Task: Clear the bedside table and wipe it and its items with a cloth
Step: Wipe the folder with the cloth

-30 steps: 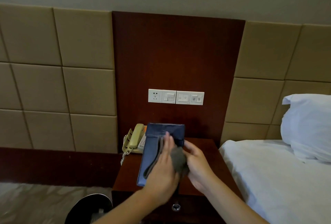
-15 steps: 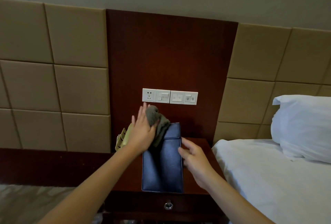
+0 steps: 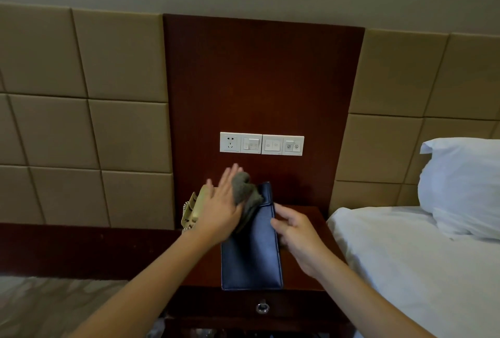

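You had a dark reddish-brown bedside table before you. On it lay a plain dark blue folder with a grey cloth against it, and at the table's left rear a pale yellow-beige phone. Behind the table the wooden panel was the same red-brown, its switch plate white. Either side of the table ran tan padded squares in a grid. Right of the table, the sheet and pillow were white; left of it, the carpet was mottled grey-beige.
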The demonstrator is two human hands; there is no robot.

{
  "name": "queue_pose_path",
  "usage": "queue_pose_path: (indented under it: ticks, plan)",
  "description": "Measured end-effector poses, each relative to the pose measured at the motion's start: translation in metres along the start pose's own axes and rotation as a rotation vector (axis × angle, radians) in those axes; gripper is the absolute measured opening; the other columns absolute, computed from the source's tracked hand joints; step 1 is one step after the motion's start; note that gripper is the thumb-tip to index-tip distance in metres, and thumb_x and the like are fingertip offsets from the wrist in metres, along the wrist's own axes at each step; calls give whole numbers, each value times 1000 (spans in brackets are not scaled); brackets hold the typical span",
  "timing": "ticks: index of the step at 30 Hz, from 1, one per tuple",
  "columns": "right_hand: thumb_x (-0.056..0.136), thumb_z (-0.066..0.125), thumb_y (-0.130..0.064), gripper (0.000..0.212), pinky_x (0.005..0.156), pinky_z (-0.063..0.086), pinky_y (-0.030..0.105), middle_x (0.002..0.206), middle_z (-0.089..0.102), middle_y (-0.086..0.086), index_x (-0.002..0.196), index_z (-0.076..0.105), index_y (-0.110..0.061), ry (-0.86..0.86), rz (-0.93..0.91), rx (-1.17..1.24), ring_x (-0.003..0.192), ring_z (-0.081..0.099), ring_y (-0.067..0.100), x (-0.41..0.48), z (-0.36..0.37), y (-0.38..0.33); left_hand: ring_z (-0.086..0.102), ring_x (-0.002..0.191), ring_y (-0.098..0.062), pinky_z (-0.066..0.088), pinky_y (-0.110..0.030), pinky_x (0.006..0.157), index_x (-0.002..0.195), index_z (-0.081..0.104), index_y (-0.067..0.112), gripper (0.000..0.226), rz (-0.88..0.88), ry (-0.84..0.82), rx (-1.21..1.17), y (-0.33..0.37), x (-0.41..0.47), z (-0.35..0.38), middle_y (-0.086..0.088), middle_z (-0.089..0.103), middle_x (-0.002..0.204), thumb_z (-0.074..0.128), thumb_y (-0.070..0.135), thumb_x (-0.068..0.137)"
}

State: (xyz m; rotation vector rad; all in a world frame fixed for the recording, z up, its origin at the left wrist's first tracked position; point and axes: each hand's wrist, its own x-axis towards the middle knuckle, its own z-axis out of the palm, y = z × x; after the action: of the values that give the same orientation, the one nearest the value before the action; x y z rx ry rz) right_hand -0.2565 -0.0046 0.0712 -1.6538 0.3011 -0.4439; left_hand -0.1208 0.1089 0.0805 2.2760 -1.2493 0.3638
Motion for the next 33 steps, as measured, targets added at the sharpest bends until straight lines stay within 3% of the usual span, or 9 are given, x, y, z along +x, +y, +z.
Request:
queue_pose_path:
  ticks: [3,8,11,15,18,23,26,29,33]
  plan:
    - [97,45,-2,33,75,47,19,111,66,-6,111,61,-27,33,6,37,103,60,10,0,8,0,-15,143,-5,-12,-42,116,150,-5,24,60,169,11,43,23,9,2,12,-15,154,30,27,101]
    - [98,44,-4,36,71,51,23,112,68,-6,126,57,-21,21,70,217,100,65,10,-4,-6,-1,8,146,-17,-1,-41,116,148,26,24,46,-184,-23,-134,-13,20,-9,2,14,158,24,32,103]
    - [99,41,-4,35,65,51,22,110,69,-5,121,58,-24,73,74,280,97,66,10,1,-7,-5,49,122,-19,36,-27,97,119,49,23,28,-443,-34,-808,-4,-2,-7,1,56,122,30,36,102]
    - [100,39,-7,32,72,50,32,104,70,-1,114,63,-23,228,78,380,97,65,17,8,-7,-7,61,108,-22,51,-30,87,121,54,16,32,-555,-113,-1311,2,-26,7,-7,65,114,49,34,95]
    - [101,37,-8,30,74,51,38,103,68,1,113,63,-21,349,121,463,95,63,20,11,-11,-3,66,99,-23,54,-32,82,116,58,12,30,-610,-213,-1413,5,-38,10,-10,70,106,60,25,89]
    - [102,37,-10,35,97,46,49,123,61,6,131,56,-18,491,118,467,109,58,26,17,-25,-2,68,96,-28,54,-37,79,114,60,6,30,-640,-413,-1426,10,-58,20,-15,71,104,62,20,88]
    - [101,39,-8,34,96,47,42,122,62,3,127,57,-19,415,36,302,106,59,19,11,-20,-5,66,100,-27,54,-36,84,116,60,8,32,-627,-289,-1454,5,-44,18,-14,70,107,64,20,86]
    - [101,40,-6,33,86,50,31,112,64,-4,109,61,-30,297,22,151,100,61,12,5,-10,-2,66,95,-24,55,-29,72,120,57,8,33,-623,-152,-1487,3,-22,3,-12,68,107,60,19,90]
    - [101,39,-7,33,93,50,43,111,65,-3,123,60,-23,366,42,241,104,61,19,8,-9,0,67,89,-22,56,-28,66,118,58,7,30,-589,-134,-1502,11,-18,3,-11,70,101,58,21,91]
